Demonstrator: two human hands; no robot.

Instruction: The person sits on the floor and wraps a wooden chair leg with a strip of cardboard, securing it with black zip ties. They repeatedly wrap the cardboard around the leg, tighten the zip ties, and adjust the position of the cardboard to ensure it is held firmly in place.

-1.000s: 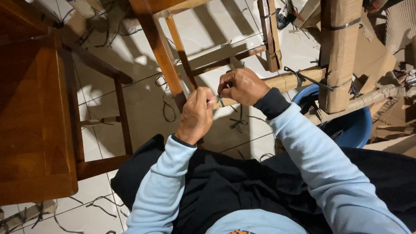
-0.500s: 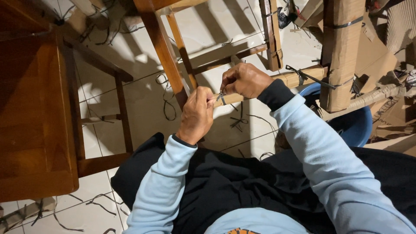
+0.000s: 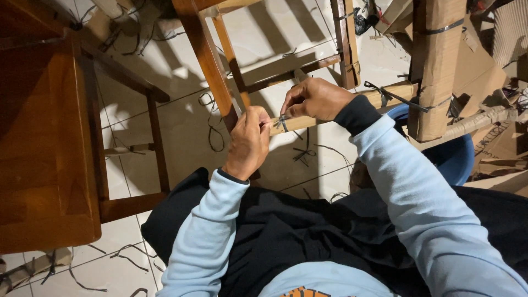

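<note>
Wooden furniture parts crowd the tiled floor (image 3: 181,118) around the person's two hands. The left hand (image 3: 248,144) is curled, its thumb and fingertips pinched at the near end of a cardboard-wrapped rail (image 3: 308,121) that runs out to the right. The right hand (image 3: 316,99) lies over the top of that rail, fingers bent down and pressed together around a thin black tie (image 3: 282,122) knotted about it; whether the tie's ends sit between the fingertips cannot be told. A second black tie (image 3: 393,96) circles the same rail farther right, just before a tall cardboard-wrapped post (image 3: 434,66).

Just behind the left hand rises a slanted reddish-brown chair leg (image 3: 206,58), with lighter rungs (image 3: 291,71) crossing beyond it. A dark brown wooden chair (image 3: 44,143) fills the left side. Cut black tie scraps (image 3: 212,129) lie scattered on the tiles below the rail. A blue bucket (image 3: 456,157) sits under the right forearm, and crumpled cardboard (image 3: 495,132) is heaped at the right edge.
</note>
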